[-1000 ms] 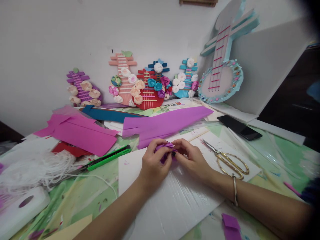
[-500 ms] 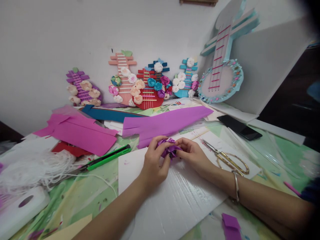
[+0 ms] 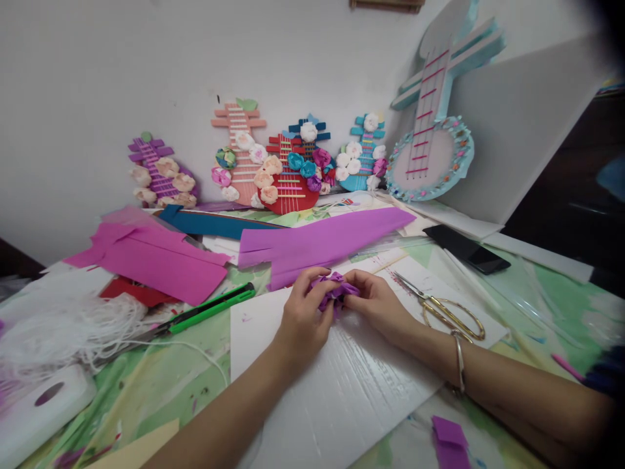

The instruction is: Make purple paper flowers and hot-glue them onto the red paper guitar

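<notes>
Between my two hands is a small purple paper flower with ruffled petals. My left hand grips its left side, thumb below and fingers above. My right hand pinches its right edge; some of its fingertips are hidden behind the petals. Both hands are over a white foam board. Gold-handled scissors lie to the right of my right hand. Just beyond the hands a large sheet of purple crepe paper is spread out. A folded purple paper piece lies near the front edge.
A green utility knife, pink paper and a heap of white string lie on the left. A black phone rests on the right. Several flower-decorated model lutes lean on the wall, beside a bigger pale-blue one.
My fingers have shifted slightly on the purple paper flower, and its petals look more spread toward the right hand. Other things stay where they were.
</notes>
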Demonstrator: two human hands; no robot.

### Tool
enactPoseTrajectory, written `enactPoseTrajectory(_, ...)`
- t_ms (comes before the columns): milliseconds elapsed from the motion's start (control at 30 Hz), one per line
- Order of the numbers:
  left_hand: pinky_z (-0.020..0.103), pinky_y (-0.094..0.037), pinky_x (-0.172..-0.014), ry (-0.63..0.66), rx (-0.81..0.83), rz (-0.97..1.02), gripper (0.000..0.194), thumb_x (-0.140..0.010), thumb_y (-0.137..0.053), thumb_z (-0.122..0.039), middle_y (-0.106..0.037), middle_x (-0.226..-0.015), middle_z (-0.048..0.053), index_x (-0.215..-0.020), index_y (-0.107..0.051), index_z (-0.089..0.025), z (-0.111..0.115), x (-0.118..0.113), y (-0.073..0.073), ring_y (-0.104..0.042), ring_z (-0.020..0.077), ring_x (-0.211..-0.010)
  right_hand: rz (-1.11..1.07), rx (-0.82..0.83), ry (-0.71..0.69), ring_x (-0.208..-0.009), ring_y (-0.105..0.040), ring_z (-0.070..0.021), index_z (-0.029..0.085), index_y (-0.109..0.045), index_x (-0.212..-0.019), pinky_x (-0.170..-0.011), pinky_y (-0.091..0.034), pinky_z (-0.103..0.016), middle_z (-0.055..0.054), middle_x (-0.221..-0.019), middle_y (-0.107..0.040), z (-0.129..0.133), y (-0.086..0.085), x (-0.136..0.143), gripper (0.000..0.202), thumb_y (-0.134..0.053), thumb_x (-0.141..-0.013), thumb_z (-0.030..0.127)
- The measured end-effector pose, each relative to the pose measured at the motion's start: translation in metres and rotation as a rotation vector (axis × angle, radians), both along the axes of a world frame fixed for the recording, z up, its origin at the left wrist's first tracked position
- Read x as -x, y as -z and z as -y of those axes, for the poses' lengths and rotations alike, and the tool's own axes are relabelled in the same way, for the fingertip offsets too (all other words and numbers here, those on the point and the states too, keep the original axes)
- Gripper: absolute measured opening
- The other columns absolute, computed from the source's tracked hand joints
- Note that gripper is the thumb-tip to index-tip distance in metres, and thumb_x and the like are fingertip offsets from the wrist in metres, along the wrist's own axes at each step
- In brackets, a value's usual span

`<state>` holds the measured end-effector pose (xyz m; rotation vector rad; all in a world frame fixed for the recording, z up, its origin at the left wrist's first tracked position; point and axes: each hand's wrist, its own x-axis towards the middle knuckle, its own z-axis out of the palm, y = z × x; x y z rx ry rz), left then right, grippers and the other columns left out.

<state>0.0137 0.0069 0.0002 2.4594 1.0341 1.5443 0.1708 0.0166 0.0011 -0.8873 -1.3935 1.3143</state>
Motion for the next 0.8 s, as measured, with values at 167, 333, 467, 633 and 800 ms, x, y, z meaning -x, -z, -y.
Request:
enactPoseTrajectory(167,0.035,-0.051,-0.088,-0.019,-0.020,-0.022,0.027,-0.079,-0.054,-0.005,-0.056,-0.110,0.010,-0.102,-0.059,-0.018,0.0012,-0.0004,-0.0003,-0.057,0.0201,-0.104,0.112,-0.077,0.081,-0.066,-0.059,-0.0124,0.017,-0.059,-0.081,-0.063,-0.048,-0.027,0.002,-0.073,-0.061,0.0025,0.0016,-0.0007,0.012,-0.054,-0.072,0.011)
enactPoseTrajectory(333,0.034,-0.050,-0.087,-0.055,-0.038,-0.006,0.025,-0.077,-0.057,-0.005,-0.057,-0.107,0.011,-0.099,-0.059,-0.015,0.0010,-0.0001,-0.0007,-0.057,0.0198,-0.102,0.361,-0.234,0.199,-0.063,-0.058,-0.0133,0.017,-0.061,-0.077,-0.062,-0.047,-0.028,0.000,-0.068,-0.062,0.0080,0.0008,-0.0021,0.011,-0.050,-0.079,0.014)
enactPoseTrajectory(467,0.034,-0.051,-0.085,-0.059,0.005,0.017,0.022,-0.078,-0.057,-0.007,-0.057,-0.105,0.009,-0.098,-0.060,-0.018,0.0022,-0.0005,-0.0028,-0.058,0.0197,-0.100,0.389,-0.259,0.206,-0.062,-0.058,-0.0132,0.017,-0.061,-0.077,-0.062,-0.048,-0.027,0.000,-0.067,-0.063,0.0088,0.0017,-0.0024,0.013,-0.049,-0.081,0.015)
enactPoseTrajectory(633,0.033,-0.051,-0.080,-0.120,0.086,0.099,0.012,-0.079,-0.057,-0.010,-0.058,-0.097,0.007,-0.087,-0.061,-0.017,0.0003,0.0012,-0.0061,-0.058,0.0192,-0.095,0.239,-0.223,0.157,-0.072,-0.063,-0.0142,0.019,-0.057,-0.095,-0.066,-0.050,-0.027,-0.001,-0.080,-0.066,0.0079,0.0045,0.0009,0.015,-0.053,-0.080,0.016)
enactPoseTrajectory(800,0.035,-0.051,-0.080,-0.154,0.087,0.099,0.011,-0.077,-0.058,-0.008,-0.057,-0.096,0.007,-0.081,-0.060,-0.018,-0.0019,0.0023,-0.0066,-0.058,0.0206,-0.097,0.311,-0.288,0.228,-0.073,-0.063,-0.0139,0.019,-0.057,-0.092,-0.067,-0.050,-0.027,-0.002,-0.083,-0.066,0.0078,0.0026,-0.0002,0.014,-0.052,-0.080,0.014)
